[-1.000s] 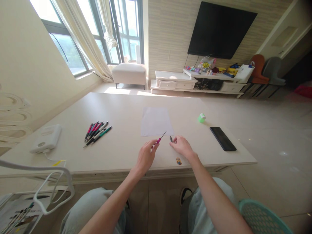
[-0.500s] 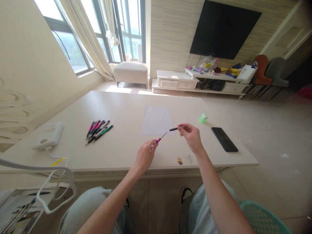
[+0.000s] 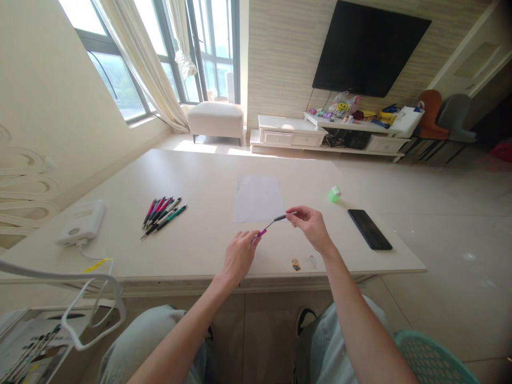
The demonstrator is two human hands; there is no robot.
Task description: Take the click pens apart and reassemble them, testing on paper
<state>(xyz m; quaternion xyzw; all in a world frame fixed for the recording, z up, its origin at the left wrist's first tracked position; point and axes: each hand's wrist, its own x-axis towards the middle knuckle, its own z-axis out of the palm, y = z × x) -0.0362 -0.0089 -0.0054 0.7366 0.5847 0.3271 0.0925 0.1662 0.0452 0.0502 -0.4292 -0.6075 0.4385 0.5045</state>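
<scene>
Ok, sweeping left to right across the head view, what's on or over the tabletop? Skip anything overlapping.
White box, pile of pens, left grip, pink pen part, dark tube, right grip, green item, black phone.

Forearms [image 3: 188, 330] inward, left grip [image 3: 241, 250] and right grip [image 3: 309, 223] in separate pinches, left fingertips [image 3: 255, 233] seemingly curled

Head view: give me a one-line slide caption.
Over a white table, the left hand's grip holds a magenta pen barrel, its refill meeting the dark sleeve in the right hand's grip.

A television [image 3: 371, 49] and curtains [image 3: 138, 61] suggest a home.
</scene>
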